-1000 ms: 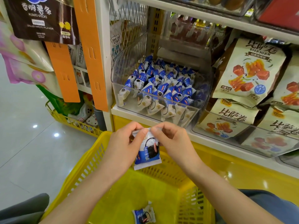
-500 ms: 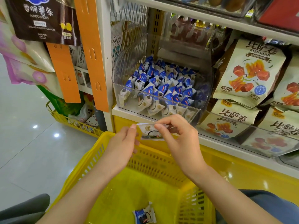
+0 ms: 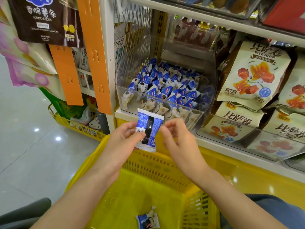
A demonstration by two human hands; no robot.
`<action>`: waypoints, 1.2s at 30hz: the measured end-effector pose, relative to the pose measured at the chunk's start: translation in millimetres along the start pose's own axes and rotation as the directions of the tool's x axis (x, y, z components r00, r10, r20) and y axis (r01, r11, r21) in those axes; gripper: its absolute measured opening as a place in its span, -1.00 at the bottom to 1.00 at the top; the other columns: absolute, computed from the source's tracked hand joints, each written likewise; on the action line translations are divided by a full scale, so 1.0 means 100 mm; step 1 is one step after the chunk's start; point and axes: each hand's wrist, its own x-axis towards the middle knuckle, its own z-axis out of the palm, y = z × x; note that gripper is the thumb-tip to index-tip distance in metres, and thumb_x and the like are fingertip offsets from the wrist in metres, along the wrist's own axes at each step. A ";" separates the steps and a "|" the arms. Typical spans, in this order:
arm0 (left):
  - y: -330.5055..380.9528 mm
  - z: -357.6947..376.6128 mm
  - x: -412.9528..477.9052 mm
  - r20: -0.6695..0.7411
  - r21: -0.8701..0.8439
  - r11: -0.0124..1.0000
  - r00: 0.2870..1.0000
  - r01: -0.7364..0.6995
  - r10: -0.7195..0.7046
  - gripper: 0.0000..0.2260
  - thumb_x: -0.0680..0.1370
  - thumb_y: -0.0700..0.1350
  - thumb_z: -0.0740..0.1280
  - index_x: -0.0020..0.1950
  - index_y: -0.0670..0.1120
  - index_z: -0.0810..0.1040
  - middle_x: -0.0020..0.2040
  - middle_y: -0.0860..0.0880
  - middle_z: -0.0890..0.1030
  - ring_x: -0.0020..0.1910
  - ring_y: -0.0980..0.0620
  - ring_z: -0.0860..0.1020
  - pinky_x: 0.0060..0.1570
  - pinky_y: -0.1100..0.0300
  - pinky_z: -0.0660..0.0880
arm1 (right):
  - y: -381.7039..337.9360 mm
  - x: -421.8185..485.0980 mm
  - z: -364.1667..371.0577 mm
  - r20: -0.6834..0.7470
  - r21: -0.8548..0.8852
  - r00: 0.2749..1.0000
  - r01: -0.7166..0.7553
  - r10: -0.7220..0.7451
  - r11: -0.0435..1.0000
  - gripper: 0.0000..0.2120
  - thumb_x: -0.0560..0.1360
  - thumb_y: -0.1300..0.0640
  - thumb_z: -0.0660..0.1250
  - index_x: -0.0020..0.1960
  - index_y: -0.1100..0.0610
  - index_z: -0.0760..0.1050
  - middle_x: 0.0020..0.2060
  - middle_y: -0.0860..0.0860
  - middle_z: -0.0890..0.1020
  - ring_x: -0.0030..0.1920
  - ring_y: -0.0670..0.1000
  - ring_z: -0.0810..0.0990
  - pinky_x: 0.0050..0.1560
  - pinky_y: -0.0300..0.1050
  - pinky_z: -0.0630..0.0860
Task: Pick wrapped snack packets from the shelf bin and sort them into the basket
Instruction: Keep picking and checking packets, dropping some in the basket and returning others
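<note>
Left hand [image 3: 125, 138] pinches the snack packet [image 3: 149, 129] at its lower left, thumb on front; packet upright, back side showing, above the far rim of the yellow basket [image 3: 156, 164], below the shelf bin [image 3: 130, 66]; right hand [image 3: 179, 139] loosely curled just beside the packet's right edge, contact unclear. Risk: one-corner pinch could slip, dropping the packet outside the rim; both forearms reach forward over the basket, where one packet [image 3: 147, 220] already lies.

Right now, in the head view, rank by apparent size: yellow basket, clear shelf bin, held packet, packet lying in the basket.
1. yellow basket, nearest the camera
2. clear shelf bin
3. held packet, packet lying in the basket: unranked, the latter is cut off at the frame edge.
</note>
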 end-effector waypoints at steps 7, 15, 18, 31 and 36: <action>-0.07 0.06 0.00 0.051 0.192 0.958 0.977 -0.211 0.205 -0.76 0.49 -0.30 0.32 0.01 0.03 0.47 -0.01 0.05 0.60 -0.03 0.10 0.57 -0.13 0.45 0.46 | -0.03 0.09 -0.03 0.158 0.436 0.955 -0.296 0.251 0.850 -0.83 0.58 0.14 0.20 -0.10 0.13 0.54 -0.27 0.00 0.63 -0.35 -0.16 0.59 -0.37 -0.27 0.57; -0.17 0.03 -0.07 0.134 0.600 0.687 0.898 -0.410 0.419 -0.77 0.44 0.13 0.22 0.07 0.14 0.39 -0.03 0.20 0.52 -0.07 0.33 0.48 -0.19 0.43 0.43 | -0.02 -0.02 0.05 0.113 0.153 0.987 -0.132 0.115 0.979 -0.83 0.51 0.04 0.29 -0.10 0.15 0.51 -0.27 0.09 0.64 -0.31 -0.01 0.64 -0.28 -0.01 0.63; -0.16 0.01 -0.04 0.143 0.576 0.710 0.905 -0.406 0.401 -0.88 0.50 0.01 0.29 -0.01 0.13 0.40 -0.07 0.16 0.55 -0.11 0.26 0.52 -0.12 0.27 0.51 | -0.02 -0.05 0.03 0.099 -0.015 0.995 0.011 -0.010 1.000 -0.81 0.51 0.00 0.28 -0.11 0.14 0.47 -0.28 0.08 0.62 -0.29 0.02 0.62 -0.23 0.04 0.59; -0.09 -0.02 -0.12 0.176 0.723 0.533 0.864 -0.439 0.472 -0.95 0.58 -0.11 0.18 -0.05 -0.07 0.37 -0.36 0.06 0.43 -0.39 0.05 0.42 -0.38 0.14 0.32 | 0.02 -0.07 0.20 0.260 0.145 0.960 -0.145 0.104 0.979 -0.90 0.53 0.05 0.27 0.01 -0.04 0.35 -0.02 -0.04 0.61 -0.09 -0.09 0.62 -0.07 -0.02 0.61; -0.08 -0.03 -0.07 0.118 0.687 0.601 0.879 -0.409 0.462 -0.93 0.58 -0.18 0.20 -0.08 -0.14 0.45 -0.40 0.01 0.48 -0.46 0.12 0.41 -0.40 0.19 0.33 | 0.04 0.00 0.19 0.323 0.272 0.937 -0.225 0.132 0.935 -0.85 0.57 0.16 0.21 0.12 0.09 0.34 -0.01 0.00 0.61 -0.24 -0.23 0.61 -0.30 -0.31 0.52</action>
